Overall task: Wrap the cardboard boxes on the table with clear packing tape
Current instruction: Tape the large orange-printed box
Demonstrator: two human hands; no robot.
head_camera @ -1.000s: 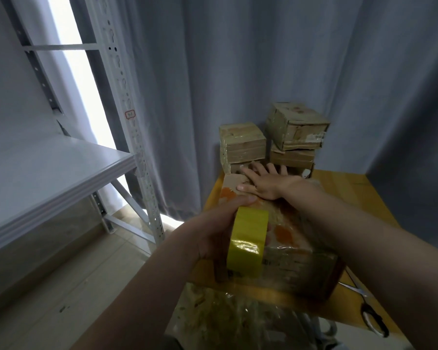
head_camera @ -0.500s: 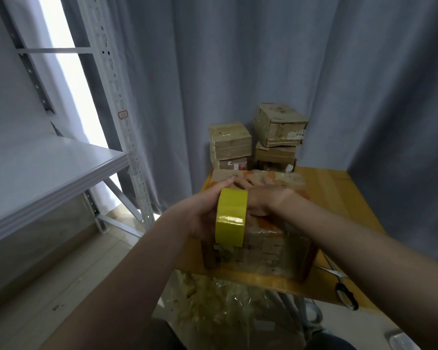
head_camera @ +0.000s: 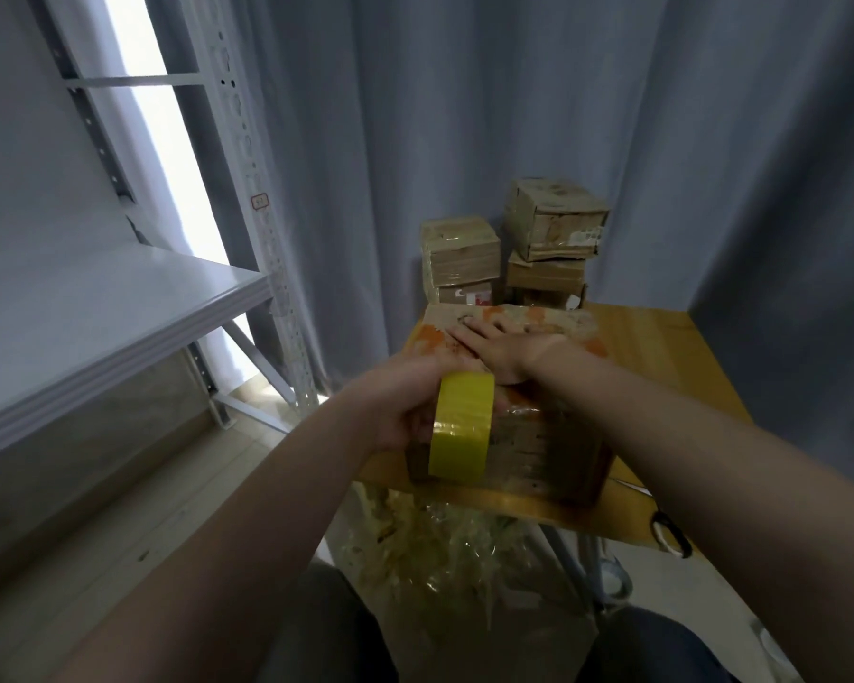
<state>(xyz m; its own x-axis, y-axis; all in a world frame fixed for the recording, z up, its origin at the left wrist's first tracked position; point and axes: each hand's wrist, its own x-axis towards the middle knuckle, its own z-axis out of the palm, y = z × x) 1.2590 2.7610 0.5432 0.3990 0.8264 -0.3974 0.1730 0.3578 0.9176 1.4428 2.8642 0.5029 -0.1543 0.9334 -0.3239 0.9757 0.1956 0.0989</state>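
1. Head view, far left: a white metal shelf (head_camera: 119,308) stands beside the wooden table (head_camera: 661,347).
2. My left hand (head_camera: 400,406) curls its fingers round the yellow tape roll (head_camera: 459,426), held on edge against the near-left side of the taped cardboard box (head_camera: 538,436).
3. My right hand (head_camera: 501,347) lies flat, fingers straight, pressing the box's top.
4. Behind, smaller boxes (head_camera: 464,248) are stacked against the curtain (head_camera: 514,91).

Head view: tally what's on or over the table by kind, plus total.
Cardboard boxes: 4 clearly separate (front box, back-left box, top-right box, box beneath it); lower stack layers unclear.
Tape rolls: 1 (yellow tape roll)
Scissors: 1
Total: 6
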